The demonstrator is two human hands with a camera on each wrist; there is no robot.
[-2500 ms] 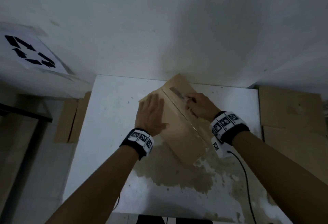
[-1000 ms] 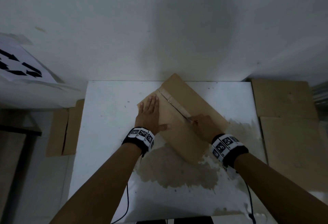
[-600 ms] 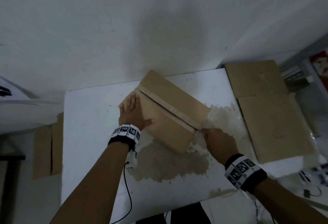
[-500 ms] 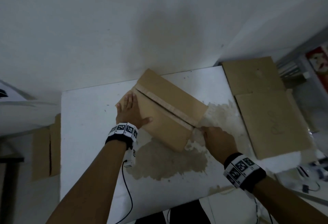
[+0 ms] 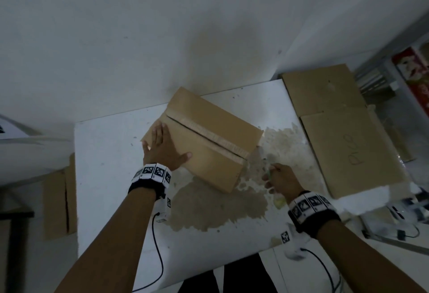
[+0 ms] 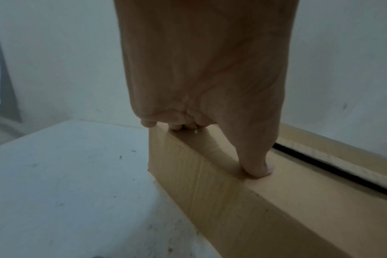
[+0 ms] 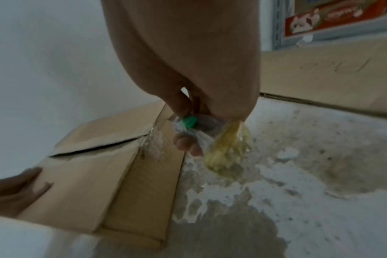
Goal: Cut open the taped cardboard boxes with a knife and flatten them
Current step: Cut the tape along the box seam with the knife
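A brown cardboard box [image 5: 209,137] lies at an angle on the white table [image 5: 104,165], close to the wall. Its top seam [image 6: 320,165] gapes as a dark slit with tape left along one edge. My left hand [image 5: 162,148] presses flat on the box's left flap, thumb spread [image 6: 256,165]. My right hand [image 5: 276,176] hovers just off the box's near right corner. It grips a small knife [image 7: 227,150] with a yellowish clear handle and a green slider [image 7: 189,122]. The blade is hidden.
Two flattened cardboard sheets [image 5: 343,130] lie at the table's right side. More cardboard [image 5: 60,195] leans left of the table. A worn brown patch [image 5: 220,207] covers the table's front. Shelving with a red carton [image 5: 413,72] stands far right; cables [image 5: 406,230] lie below it.
My right hand drew the knife along the seam from the far end to the near right corner and came off the box. The seam now gapes. My left hand stayed put.
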